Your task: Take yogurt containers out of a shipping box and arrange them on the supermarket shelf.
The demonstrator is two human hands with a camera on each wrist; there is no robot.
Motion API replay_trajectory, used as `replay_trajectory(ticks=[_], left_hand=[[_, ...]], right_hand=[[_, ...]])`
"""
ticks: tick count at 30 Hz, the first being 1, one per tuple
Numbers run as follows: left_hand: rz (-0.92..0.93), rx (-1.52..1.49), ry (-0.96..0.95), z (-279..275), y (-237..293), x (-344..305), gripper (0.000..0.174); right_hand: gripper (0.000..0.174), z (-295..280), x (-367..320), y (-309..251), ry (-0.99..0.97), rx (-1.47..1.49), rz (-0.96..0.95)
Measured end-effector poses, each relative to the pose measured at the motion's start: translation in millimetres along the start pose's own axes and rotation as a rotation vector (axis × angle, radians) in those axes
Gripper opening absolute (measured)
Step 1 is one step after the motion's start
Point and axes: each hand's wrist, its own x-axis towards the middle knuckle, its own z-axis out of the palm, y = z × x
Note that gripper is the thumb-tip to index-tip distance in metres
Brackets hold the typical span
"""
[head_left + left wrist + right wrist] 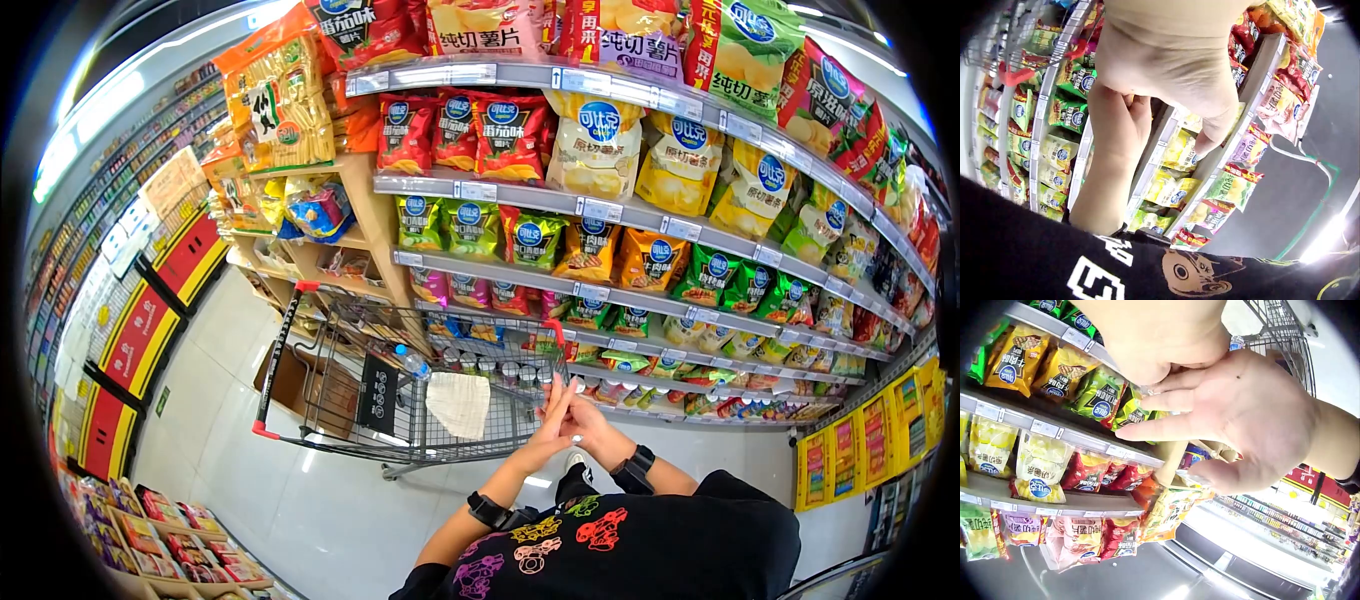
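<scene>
In the head view my left hand [541,438] and right hand [592,428] meet in front of my body, beside the shopping cart [330,440]. The right wrist view shows the left hand [1241,422] with its palm in sight and fingers extended, and the right hand [1154,334] against it, its fingers partly hidden. Neither hand holds any goods. Inside the wire cart lie a pale cloth-like item [458,405] and a clear bottle with a blue cap [412,364].
Curved shelves [540,195] of bagged chips rise in front and to the right. A wooden rack [355,205] with snack packs stands behind the cart, and a cardboard box [290,375] sits on the floor [230,420]. Yellow hanging packs [875,430] are at far right.
</scene>
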Motion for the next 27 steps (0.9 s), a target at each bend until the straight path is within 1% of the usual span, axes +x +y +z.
replay_trajectory(ticks=[3,5,6,7,8,10,11,13,14,15,17,18,19,22,23,25,27], left_hand=[[-0.063,-0.320,0.092,0.3,16.0,4.8,0.098],[-0.153,-0.355,0.054,-1.9,8.1,5.6,0.089],[-0.112,-0.202,0.013,-1.6,7.9,5.4,0.084],[-0.067,-0.050,-0.021,-1.0,9.6,5.6,0.081],[-0.053,0.110,-0.073,0.6,14.9,4.3,0.080],[-0.025,0.428,-0.173,6.0,27.9,1.4,0.078],[-0.036,0.225,-0.183,5.5,24.3,0.5,0.075],[-0.011,0.197,-0.273,3.5,21.7,2.5,0.076],[0.000,0.183,-0.318,3.1,21.1,2.4,0.076],[0.013,0.174,-0.315,3.4,20.1,2.2,0.076],[0.009,0.149,-0.243,0.4,8.2,0.1,0.077],[0.007,0.135,-0.203,-0.2,9.3,1.0,0.077],[-0.043,0.107,-0.116,1.7,12.7,0.8,0.080],[0.047,-0.032,0.093,4.9,8.4,2.4,0.083],[0.082,0.061,0.141,7.0,9.7,3.4,0.086],[0.114,0.126,0.211,4.1,17.0,5.5,0.087],[0.117,0.129,0.248,1.7,15.9,6.4,0.088]], right_hand=[[0.028,0.9,-0.5,0.4,-0.165,-0.084,-0.029],[0.026,-4.0,1.0,1.9,-0.182,-0.054,-0.030],[0.025,-6.0,1.3,3.1,-0.190,-0.039,-0.031],[0.020,-0.1,-3.8,5.9,-0.204,0.023,-0.042],[0.017,-21.6,15.1,10.1,-0.334,0.060,0.014],[0.017,-40.0,26.6,10.2,-0.455,0.067,0.053],[0.022,-48.4,32.8,10.3,-0.382,0.075,0.067],[0.033,-54.1,38.2,9.6,-0.237,0.091,0.096],[0.035,-57.8,39.6,10.4,-0.135,0.053,0.059],[0.036,-48.1,31.1,9.3,-0.036,0.011,0.022],[0.037,-21.3,7.4,3.0,0.040,-0.120,0.056],[0.036,-17.2,4.8,1.0,0.036,-0.147,0.054],[0.035,-14.1,4.3,-0.1,0.013,-0.166,0.048],[0.032,-2.5,7.0,-5.7,-0.118,-0.197,0.027],[0.031,2.3,8.9,-8.0,-0.169,-0.212,0.019],[0.030,9.9,9.6,-9.5,-0.232,-0.246,0.008],[0.030,13.5,13.3,-6.7,-0.246,-0.282,0.001]])
